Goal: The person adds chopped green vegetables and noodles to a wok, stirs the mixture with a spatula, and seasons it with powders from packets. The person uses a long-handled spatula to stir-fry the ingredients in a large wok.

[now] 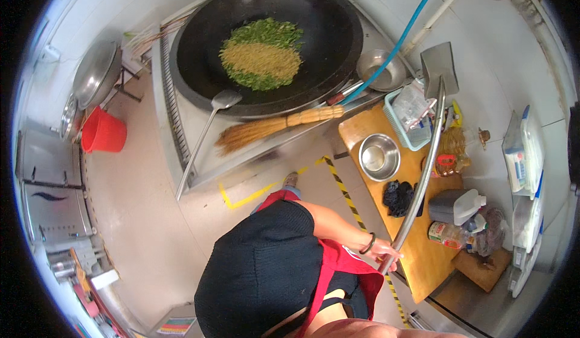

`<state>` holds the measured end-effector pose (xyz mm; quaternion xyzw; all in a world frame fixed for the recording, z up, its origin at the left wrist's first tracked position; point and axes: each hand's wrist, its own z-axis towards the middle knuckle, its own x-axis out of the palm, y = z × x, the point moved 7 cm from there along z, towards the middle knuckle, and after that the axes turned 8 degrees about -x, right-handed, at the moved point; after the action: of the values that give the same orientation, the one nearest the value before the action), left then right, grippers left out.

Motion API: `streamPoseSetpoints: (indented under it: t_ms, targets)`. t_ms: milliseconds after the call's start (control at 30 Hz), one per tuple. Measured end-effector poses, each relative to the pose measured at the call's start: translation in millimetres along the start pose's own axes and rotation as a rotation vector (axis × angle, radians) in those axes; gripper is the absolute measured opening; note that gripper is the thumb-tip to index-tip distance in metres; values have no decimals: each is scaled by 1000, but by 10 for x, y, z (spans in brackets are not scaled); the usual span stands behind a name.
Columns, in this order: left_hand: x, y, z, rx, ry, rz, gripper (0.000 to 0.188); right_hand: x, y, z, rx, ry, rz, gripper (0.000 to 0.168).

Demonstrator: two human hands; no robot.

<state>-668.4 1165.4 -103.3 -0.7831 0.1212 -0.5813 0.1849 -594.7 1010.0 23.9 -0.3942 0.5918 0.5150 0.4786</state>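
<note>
My left hand (389, 255), with a dark bracelet at the wrist, is closed around the metal handle of a long shovel (419, 188). Its flat, wide blade (439, 68) is up at the right, over the wall side of the table; the handle's lower end is hidden by my red apron. My right hand is out of view; only bare skin of that arm shows at the bottom edge. Ahead, a big black wok (326, 61) holds chopped greens (267, 82) with a yellowish, finely cut food (260, 59) over them.
A ladle (225, 100) and a straw brush (281, 125) lie by the wok's near rim. The wooden table (423, 265) bears a steel bowl (379, 156), a light-blue basket (410, 143) and bottles (448, 234). A blue hose (408, 30) crosses beside the wok. A red bucket (104, 130) stands left.
</note>
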Motion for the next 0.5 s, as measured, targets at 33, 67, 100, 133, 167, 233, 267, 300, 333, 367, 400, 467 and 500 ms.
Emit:
streamPoseSetpoints:
  t_ms: [33, 67, 100, 133, 167, 233, 267, 300, 333, 367, 400, 467, 500]
  targets:
    - [30, 79, -70, 51, 9, 43, 36, 49, -48, -21, -26, 28, 27, 16]
    - [84, 118, -152, 83, -9, 83, 37, 85, -108, -46, -49, 62, 47, 16]
    - [116, 126, -263, 106, -30, 128, 39, 121, -151, -58, -67, 93, 73, 16]
    - [128, 54, -356, 187, 0, 173, 39, 141, -175, -42, -96, 125, 94, 17]
    - [118, 25, -497, 200, -11, 141, 44, 181, -195, -43, -121, 162, 114, 17]
    - [66, -224, -836, 337, -73, 48, 42, 191, -230, -8, -182, 217, 153, 19]
    - [-33, -355, -980, 427, -97, -21, 42, 206, -201, 19, -215, 245, 166, 19]
    - [-160, -481, -1135, 514, -123, -90, 42, 193, -172, 55, -251, 276, 181, 20]
    - [-333, -615, -1280, 617, -158, -104, 41, 156, -126, 106, -288, 289, 193, 21]
    - [-468, -764, -1460, 721, -193, -114, 40, 65, -74, 190, -340, 276, 192, 22]
    - [-506, -901, -1727, 807, -229, -121, 39, -5, 27, 292, -392, 244, 162, 22]
    - [-484, -1164, -2262, 930, -307, -158, 38, -192, 402, 497, -436, 105, 20, 21]
    - [-502, -1226, -2627, 1004, -383, -212, 38, -293, 656, 651, -470, 32, -73, 20]
